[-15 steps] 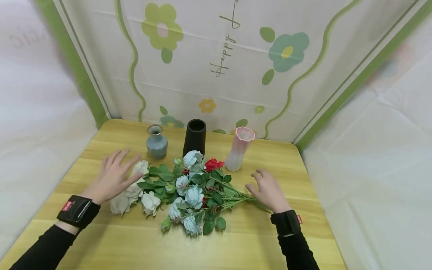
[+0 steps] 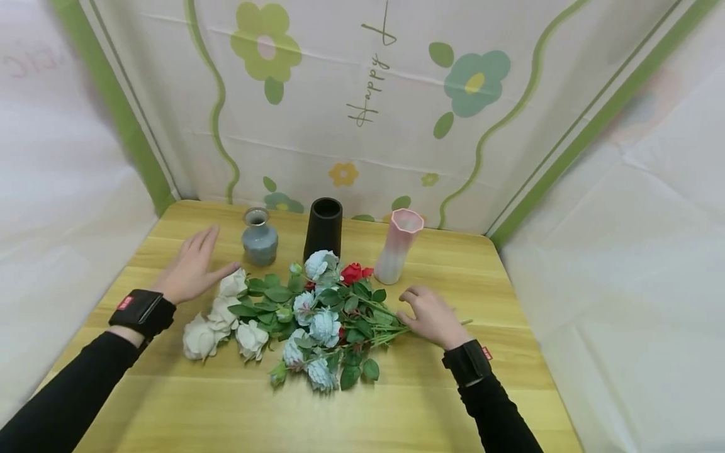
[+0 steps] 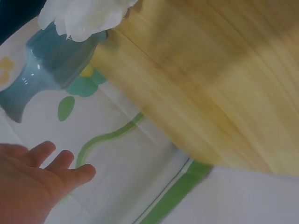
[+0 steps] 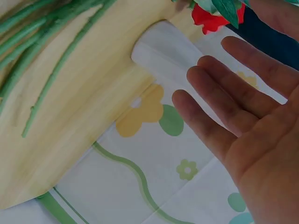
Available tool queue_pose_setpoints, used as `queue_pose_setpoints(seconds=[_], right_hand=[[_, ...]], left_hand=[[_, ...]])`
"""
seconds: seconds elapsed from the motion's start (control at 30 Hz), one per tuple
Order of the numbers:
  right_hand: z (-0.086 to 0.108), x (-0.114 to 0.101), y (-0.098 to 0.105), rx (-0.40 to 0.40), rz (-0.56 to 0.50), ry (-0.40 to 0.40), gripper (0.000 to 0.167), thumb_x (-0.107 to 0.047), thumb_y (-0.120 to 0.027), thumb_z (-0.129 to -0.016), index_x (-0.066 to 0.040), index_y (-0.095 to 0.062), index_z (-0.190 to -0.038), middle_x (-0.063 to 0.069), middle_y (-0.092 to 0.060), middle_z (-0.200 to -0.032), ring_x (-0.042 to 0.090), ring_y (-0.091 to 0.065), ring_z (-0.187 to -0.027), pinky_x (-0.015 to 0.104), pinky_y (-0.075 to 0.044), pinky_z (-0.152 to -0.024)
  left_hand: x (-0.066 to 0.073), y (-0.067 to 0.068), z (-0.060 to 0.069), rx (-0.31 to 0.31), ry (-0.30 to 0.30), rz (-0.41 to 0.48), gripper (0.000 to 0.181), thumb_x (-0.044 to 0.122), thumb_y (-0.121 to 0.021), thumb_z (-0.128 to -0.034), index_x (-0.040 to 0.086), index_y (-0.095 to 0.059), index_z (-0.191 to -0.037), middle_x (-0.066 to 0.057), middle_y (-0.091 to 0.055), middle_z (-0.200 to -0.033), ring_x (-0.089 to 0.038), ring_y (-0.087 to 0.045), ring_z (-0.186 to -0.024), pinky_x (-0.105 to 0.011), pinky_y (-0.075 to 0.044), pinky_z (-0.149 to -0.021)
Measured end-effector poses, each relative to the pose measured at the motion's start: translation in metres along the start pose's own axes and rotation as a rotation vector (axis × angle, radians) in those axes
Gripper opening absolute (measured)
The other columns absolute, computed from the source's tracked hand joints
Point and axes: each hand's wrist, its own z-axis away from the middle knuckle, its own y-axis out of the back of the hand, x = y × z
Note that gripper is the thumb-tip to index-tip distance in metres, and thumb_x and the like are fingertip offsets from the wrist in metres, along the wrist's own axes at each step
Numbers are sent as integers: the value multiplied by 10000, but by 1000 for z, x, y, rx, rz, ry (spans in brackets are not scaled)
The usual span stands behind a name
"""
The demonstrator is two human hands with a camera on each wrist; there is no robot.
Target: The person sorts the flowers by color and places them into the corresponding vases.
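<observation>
My left hand (image 2: 191, 267) hovers beside the white roses (image 2: 223, 314), its fingers straight and its thumb stretched toward the blossoms; in the left wrist view it holds nothing. Over the green stems (image 2: 391, 336) is my right hand (image 2: 432, 316); the right wrist view has its fingers (image 4: 215, 100) extended and apart from the stems. Pale blue flowers (image 2: 325, 328) and red roses (image 2: 354, 273) lie bunched on the table between both hands, stems pointing right. Whether the right hand touches any stem cannot be told from the head view.
Behind the flowers stand a blue-grey vase (image 2: 260, 242), a black vase (image 2: 324, 229) and a pink-and-white vase (image 2: 399, 248). The wooden table (image 2: 238, 415) is bordered by a printed cloth (image 2: 323, 94) at the back and white sheets at the sides.
My right hand has moved left over the stems. The left hand has shifted slightly left and its fingers have drawn closer together. The flowers lie much as before.
</observation>
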Motion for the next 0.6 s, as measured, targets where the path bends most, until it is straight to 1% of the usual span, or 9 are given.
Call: queue_pose_setpoints(seconds=[0.07, 0.13, 0.2, 0.3, 0.4, 0.5, 0.53, 0.6], right_hand=[[2, -1, -2, -16, -3, 17, 286, -200, -766, -875, -4, -705, -1075, 115, -654, -1056, 274, -629, -968, 400, -516, -833], [4, -2, -6, -33, -25, 43, 255, -181, -781, -860, -18, -717, -1046, 105, -662, -1017, 255, -636, -922, 388, -525, -797], [6, -2, -9, -57, -46, 70, 225, -174, -789, -850, -43, -727, -1022, 87, -667, -987, 236, -637, -891, 371, -527, -776], [9, 1, -13, -95, -83, 88, 182, -131, -788, -836, -55, -739, -993, 84, -665, -967, 235, -640, -863, 361, -529, -752], [11, 4, -15, -123, -94, 85, 183, -66, -801, -794, -65, -750, -969, 65, -656, -946, 224, -639, -846, 348, -531, -737], [11, 3, -17, -128, -76, 98, 226, 1, -824, -728, -74, -759, -931, 40, -644, -901, 182, -625, -805, 325, -535, -709], [11, 2, -17, -128, -72, 105, 237, 16, -829, -714, -80, -763, -920, 32, -644, -887, 169, -620, -793, 317, -536, -701], [10, 1, -20, -124, -63, 116, 251, 36, -839, -689, -88, -765, -894, 25, -642, -862, 150, -612, -771, 303, -535, -686]], left_hand=[[-2, -4, -9, -22, 59, 62, 1050, 516, -607, -947, -18, 74, -1543, -335, 10, -1561, -533, -44, -1403, -641, -68, -1103], [-5, -9, -17, -27, 97, 117, 1087, 507, -619, -942, -17, 131, -1528, -343, 58, -1554, -533, -4, -1405, -642, -53, -1102], [-7, -12, -23, -18, 119, 169, 1107, 494, -628, -941, -16, 171, -1513, -344, 95, -1550, -528, 23, -1407, -636, -44, -1106], [-7, -16, -31, -7, 136, 245, 1117, 472, -635, -944, -4, 208, -1501, -320, 146, -1552, -499, 67, -1417, -622, -19, -1114], [-7, -21, -36, -3, 133, 309, 1117, 466, -633, -949, 29, 236, -1499, -314, 139, -1558, -480, 79, -1424, -628, -28, -1113], [-8, -25, -42, 9, 119, 366, 1129, 443, -663, -936, 67, 233, -1511, -327, 79, -1564, -476, 32, -1432, -631, -74, -1111], [-8, -28, -44, 20, 107, 379, 1132, 426, -679, -930, 62, 218, -1518, -344, 42, -1559, -489, -4, -1428, -638, -101, -1103], [-8, -32, -50, 48, 85, 399, 1100, 392, -717, -910, 31, 99, -1552, -357, -51, -1549, -497, -81, -1421, -634, -155, -1093]])
